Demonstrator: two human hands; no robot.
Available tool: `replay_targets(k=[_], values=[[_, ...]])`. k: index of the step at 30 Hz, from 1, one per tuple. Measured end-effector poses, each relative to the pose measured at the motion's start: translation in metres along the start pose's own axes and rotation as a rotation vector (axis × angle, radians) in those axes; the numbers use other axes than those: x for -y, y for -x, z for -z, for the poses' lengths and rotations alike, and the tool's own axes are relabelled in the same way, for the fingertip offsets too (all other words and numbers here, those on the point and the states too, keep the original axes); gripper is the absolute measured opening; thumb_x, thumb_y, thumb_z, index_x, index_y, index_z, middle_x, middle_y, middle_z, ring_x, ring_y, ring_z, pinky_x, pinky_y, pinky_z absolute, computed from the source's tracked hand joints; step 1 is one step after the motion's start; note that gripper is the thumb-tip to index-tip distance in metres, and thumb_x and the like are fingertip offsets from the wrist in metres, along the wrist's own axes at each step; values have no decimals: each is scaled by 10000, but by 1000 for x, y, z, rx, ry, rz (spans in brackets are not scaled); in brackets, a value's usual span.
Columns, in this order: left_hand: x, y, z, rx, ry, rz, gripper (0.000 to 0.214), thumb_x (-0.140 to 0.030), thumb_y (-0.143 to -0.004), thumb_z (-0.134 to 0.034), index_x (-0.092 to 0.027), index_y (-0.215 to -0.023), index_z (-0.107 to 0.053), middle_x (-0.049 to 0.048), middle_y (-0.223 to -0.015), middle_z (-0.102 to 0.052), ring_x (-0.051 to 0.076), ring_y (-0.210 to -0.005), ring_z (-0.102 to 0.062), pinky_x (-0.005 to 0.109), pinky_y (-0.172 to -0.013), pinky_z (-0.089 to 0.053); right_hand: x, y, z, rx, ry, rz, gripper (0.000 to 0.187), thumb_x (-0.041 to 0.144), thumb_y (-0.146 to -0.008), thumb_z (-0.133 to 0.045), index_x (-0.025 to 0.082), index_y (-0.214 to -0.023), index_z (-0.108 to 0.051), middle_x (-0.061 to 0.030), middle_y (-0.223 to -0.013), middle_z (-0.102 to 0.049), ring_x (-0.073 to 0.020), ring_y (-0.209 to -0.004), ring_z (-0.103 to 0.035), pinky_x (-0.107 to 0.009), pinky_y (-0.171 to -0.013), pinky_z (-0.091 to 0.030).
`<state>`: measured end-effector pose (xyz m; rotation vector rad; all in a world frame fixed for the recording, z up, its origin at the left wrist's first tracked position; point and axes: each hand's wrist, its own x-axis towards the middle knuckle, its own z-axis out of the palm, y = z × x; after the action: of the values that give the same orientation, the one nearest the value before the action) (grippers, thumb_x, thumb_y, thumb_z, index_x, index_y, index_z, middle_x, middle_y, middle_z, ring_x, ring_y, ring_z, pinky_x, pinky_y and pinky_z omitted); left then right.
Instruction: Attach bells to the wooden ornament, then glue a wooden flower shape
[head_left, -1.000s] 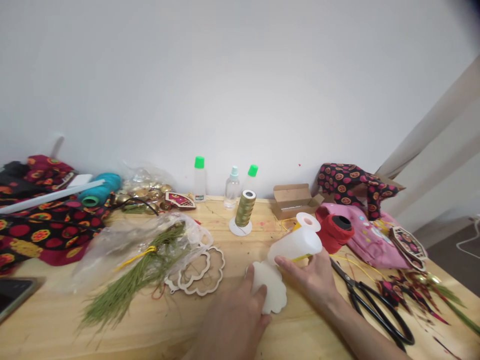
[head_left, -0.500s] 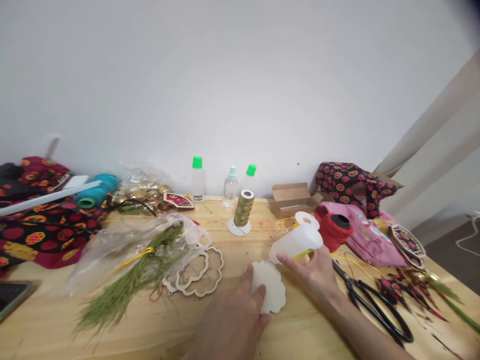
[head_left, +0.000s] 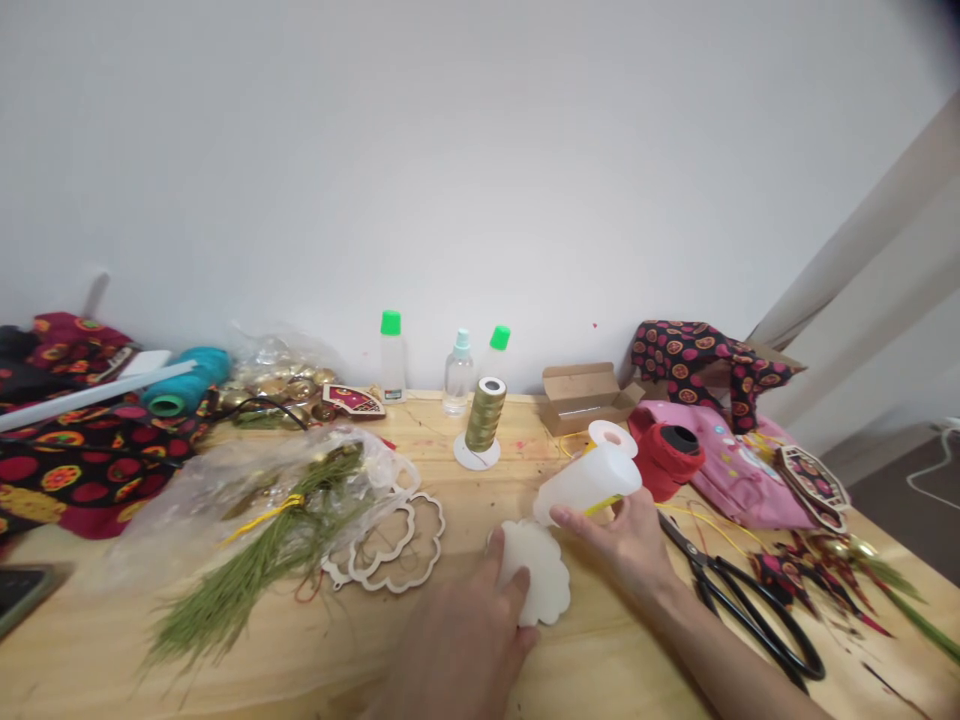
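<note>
My left hand (head_left: 480, 620) presses its fingers and thumb on a white scalloped, flower-shaped piece (head_left: 546, 575) lying flat on the table. My right hand (head_left: 619, 535) is closed around a translucent white bottle (head_left: 592, 480) with a yellow label. The bottle is tilted, its lower end pointing down and left at the upper right edge of the piece; I cannot make out any liquid. Two scalloped wooden frames (head_left: 412, 575) lie left of my left hand. Black-handled scissors (head_left: 739, 600) rest right of my right forearm.
A gold thread cone (head_left: 486, 415) stands behind the piece, with green-capped bottles (head_left: 392, 360) and a spray bottle (head_left: 458, 375) near the wall. Red thread (head_left: 671, 465), pink cloth (head_left: 742, 475) and a small carton (head_left: 581, 405) sit right. Green tassel cords (head_left: 232, 580) and plastic lie left.
The view has shifted slightly. Both hands keep nearly the same pose, and the bottle stays tilted beside the scalloped piece.
</note>
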<state>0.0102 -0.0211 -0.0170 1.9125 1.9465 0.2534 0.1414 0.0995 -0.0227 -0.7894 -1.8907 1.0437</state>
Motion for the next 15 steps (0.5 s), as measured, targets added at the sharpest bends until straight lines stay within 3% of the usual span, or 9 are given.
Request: replay_targets(k=[15], values=[[-2, 0, 1, 13, 1, 6, 355, -272, -771, -424, -210, -1110, -513, 124, -1325, -313, 304, -1023, -503, 434, -809, -436, 1, -2, 3, 13, 29, -52, 206, 299, -601, -669, 145, -697, -572, -52, -689, -643, -178, -609, -590, -272, -578, -476]])
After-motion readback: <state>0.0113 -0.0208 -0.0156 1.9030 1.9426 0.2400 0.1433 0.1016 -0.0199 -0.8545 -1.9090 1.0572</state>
